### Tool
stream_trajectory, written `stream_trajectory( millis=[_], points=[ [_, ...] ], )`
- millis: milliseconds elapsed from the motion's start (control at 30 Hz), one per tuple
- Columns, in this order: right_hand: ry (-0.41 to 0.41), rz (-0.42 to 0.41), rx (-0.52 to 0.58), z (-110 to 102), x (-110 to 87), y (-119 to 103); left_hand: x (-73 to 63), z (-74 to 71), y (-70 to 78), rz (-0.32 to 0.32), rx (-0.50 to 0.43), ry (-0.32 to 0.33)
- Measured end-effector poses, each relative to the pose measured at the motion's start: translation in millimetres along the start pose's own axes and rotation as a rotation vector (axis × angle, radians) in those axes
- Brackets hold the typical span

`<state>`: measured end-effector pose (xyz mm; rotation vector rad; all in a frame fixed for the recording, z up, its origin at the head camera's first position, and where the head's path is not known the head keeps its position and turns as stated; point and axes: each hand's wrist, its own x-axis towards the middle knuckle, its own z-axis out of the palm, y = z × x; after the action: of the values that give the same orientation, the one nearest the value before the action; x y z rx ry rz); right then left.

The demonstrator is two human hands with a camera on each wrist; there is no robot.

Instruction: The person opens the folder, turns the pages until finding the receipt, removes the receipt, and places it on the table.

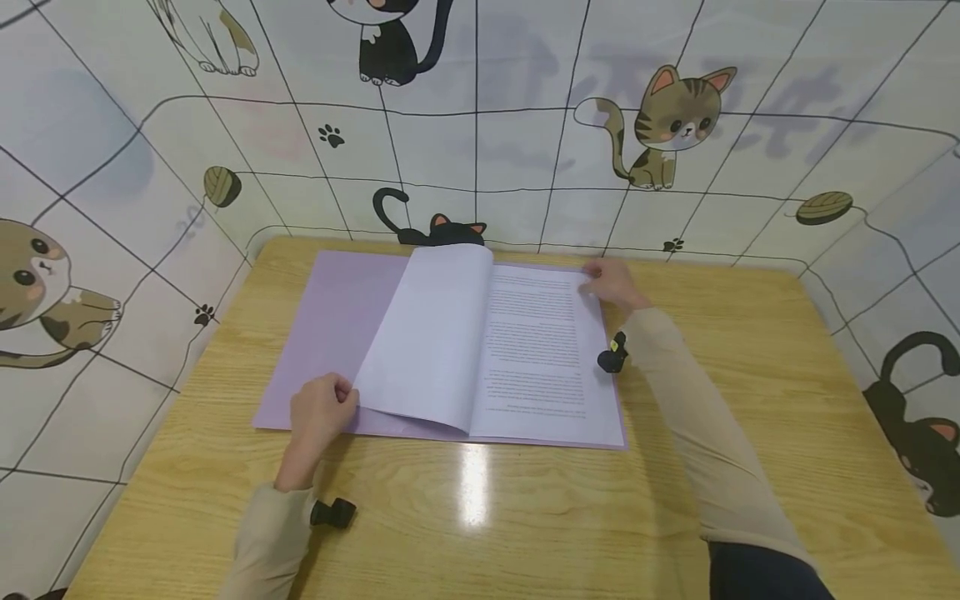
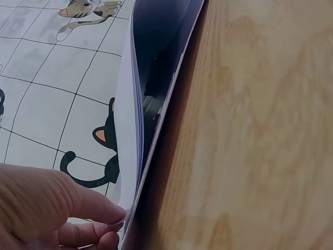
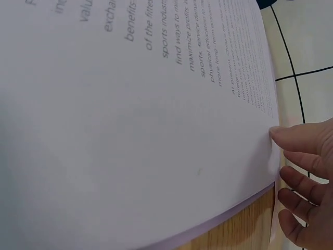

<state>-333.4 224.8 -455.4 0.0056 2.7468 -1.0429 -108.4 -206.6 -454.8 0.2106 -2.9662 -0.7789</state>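
Note:
A lilac folder lies open on the table with printed sheets inside. My left hand pinches the near left corner of a turned stack of sheets, whose blank side faces up. In the left wrist view, the stack bows up above the folder's cover, and the thumb of my left hand lies on its corner. My right hand is at the far right corner of the printed page. In the right wrist view, the right thumb touches the page edge; the other fingers lie loosely bent just beyond it.
The wooden table extends around the folder on both sides and in front. Behind it stands a white wall covering with grid lines and cartoon cats. Small black devices are strapped at both wrists.

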Motion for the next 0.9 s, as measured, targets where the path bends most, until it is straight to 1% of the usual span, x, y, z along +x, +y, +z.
stream_trajectory(
  millis=[200,333,567,733,900],
  points=[
    [0.007,0.003,-0.115,1.4,2.8,0.9,-0.9,1.2,1.1,0.016,-0.009,0.015],
    [-0.006,0.006,-0.161,0.7,3.4,-1.0,-2.3,0.6,1.6,0.027,-0.016,0.023],
    [-0.027,-0.005,-0.194,-0.6,3.7,-3.4,-2.3,1.4,1.4,0.016,-0.001,0.013],
    [-0.013,-0.006,-0.219,0.7,4.8,-3.2,-2.3,1.9,1.4,0.018,0.004,0.017],
    [-0.001,-0.005,-0.194,2.5,5.4,-2.5,-2.6,1.3,1.1,0.024,0.004,0.021]
  ],
)
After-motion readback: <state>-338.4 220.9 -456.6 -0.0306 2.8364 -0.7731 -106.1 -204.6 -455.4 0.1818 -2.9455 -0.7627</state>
